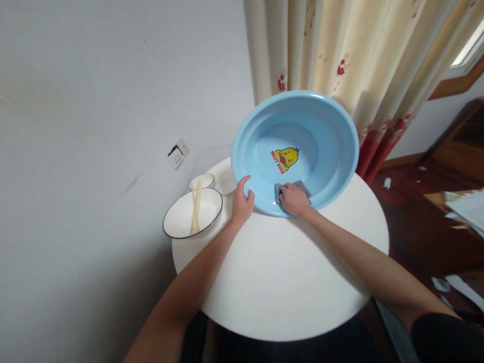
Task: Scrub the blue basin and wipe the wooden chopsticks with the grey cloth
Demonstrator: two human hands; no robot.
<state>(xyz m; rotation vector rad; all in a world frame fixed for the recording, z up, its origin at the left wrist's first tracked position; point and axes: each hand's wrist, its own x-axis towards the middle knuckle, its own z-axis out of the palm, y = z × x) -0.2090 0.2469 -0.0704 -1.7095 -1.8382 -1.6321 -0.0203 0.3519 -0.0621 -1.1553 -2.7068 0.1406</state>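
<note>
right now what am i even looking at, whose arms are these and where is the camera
There is no machine here. These are a person's two bare arms, filmed by one camera worn on their head, looking forward and down, so you see roughly what they see.

The surface is a round white table against a wall, with a curtain behind it. On the table a blue basin with a yellow duck picture stands tilted towards the camera. The left hand grips its rim. The right hand presses a grey cloth against the basin's inside wall.

To the left, a white bowl holds chopsticks, with a small cup behind it.
</note>
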